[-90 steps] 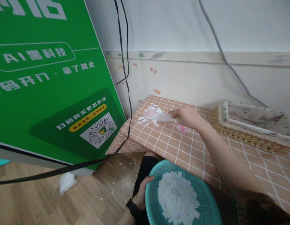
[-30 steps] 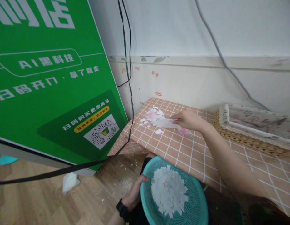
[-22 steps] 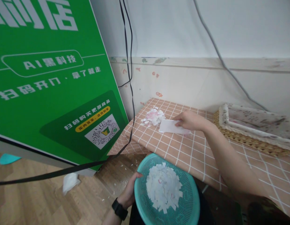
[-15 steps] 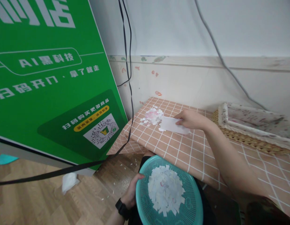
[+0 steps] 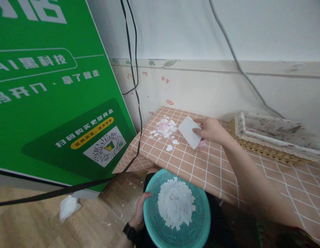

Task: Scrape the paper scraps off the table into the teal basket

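Note:
A white rectangular card point(image 5: 190, 132) is pinched in my right hand point(image 5: 210, 130), tilted over the table. Left of it lies a loose pile of torn white and pinkish paper scraps point(image 5: 164, 127), with a few single scraps nearer the table edge. Something pinkish point(image 5: 201, 144) shows partly behind the card's lower corner. Below the table edge, my left hand point(image 5: 139, 213) grips the left rim of a teal plastic basket point(image 5: 201, 225), its thumb over the rim. A heap of white paper scraps point(image 5: 176, 203) fills the basket's middle.
A checked brown cloth covers the table point(image 5: 222, 172). A woven basket with floral lining point(image 5: 276, 137) stands at right by the wall. A green sign panel point(image 5: 79, 113) rises at left, a black cable point(image 5: 139, 113) hanging before it. White plastic point(image 5: 69, 207) lies on the floor.
My right hand has lifted and tilted the card away from the scrap pile, uncovering loose scraps on the cloth. The view has shifted slightly; my left hand still grips the teal basket.

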Demonstrator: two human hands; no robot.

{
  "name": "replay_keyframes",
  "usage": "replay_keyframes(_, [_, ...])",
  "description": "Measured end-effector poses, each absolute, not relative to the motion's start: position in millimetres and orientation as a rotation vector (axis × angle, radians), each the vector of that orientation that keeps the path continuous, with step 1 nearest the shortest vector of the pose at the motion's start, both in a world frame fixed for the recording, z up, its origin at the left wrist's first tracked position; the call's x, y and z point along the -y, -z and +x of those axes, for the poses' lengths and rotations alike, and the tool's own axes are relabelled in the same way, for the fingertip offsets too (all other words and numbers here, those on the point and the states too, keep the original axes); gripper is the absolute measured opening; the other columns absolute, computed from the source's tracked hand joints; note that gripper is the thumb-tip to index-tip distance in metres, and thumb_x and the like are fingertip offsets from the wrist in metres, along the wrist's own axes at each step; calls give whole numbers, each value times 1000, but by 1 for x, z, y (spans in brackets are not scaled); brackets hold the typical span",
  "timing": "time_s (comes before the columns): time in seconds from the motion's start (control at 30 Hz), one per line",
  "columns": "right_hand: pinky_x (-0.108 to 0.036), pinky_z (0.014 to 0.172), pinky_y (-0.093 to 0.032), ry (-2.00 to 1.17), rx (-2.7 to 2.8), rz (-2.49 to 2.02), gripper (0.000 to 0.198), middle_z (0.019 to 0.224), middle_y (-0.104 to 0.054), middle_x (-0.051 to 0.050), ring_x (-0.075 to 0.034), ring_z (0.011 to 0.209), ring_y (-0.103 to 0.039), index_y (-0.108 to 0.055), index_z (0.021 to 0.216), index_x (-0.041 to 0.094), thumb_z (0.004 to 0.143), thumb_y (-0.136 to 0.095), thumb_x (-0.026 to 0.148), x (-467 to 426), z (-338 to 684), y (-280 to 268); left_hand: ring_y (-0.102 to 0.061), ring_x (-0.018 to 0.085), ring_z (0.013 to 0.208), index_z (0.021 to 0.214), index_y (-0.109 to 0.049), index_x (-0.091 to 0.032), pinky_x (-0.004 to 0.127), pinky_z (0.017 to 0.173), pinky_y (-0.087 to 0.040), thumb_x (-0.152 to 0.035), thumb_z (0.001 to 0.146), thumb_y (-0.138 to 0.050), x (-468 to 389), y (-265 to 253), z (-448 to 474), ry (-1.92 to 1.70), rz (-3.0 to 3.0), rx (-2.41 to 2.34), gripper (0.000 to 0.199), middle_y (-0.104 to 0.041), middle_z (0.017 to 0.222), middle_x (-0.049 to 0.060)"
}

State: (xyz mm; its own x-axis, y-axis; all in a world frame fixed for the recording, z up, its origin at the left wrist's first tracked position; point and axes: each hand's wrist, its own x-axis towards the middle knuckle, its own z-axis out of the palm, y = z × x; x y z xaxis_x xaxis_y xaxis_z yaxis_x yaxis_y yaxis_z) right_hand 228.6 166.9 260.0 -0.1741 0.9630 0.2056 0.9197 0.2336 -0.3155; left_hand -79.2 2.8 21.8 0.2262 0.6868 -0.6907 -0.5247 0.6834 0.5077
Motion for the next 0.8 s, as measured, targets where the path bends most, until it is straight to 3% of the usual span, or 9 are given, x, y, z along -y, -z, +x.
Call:
replay_keyframes(0.23, [-25,57,-38,-159,2028,-1848,45,73,-68,-7,-17,61,-59,-59,119,15,76,-49,27,-146,212,-219,-56,16,52,70,-65,-11,27,56,-45,-35,73,-59,-4,-18,-77,-843,131,-1046,25,-66,60,5])
replay_keyframes(0.47, [-28,63,-43,-133,1854,-1940,46,64,-66,-4,-19,60,-62,-60,118,16,75,-52,31,-130,245,-218,-58,16,54,73,-66,-11,27,58,-46,-36,73,-61,-2,-17,-74,-867,163,-992,25,-67,62,4])
replay_keyframes(0.8, [-26,59,-38,-125,2036,-1774,44,79,-69,-7,-19,66,-61,-59,119,16,78,-49,27,-140,199,-214,-59,17,56,74,-67,-10,27,60,-46,-35,74,-61,-3,-18,-71,-894,160,-982,25,-69,65,5])
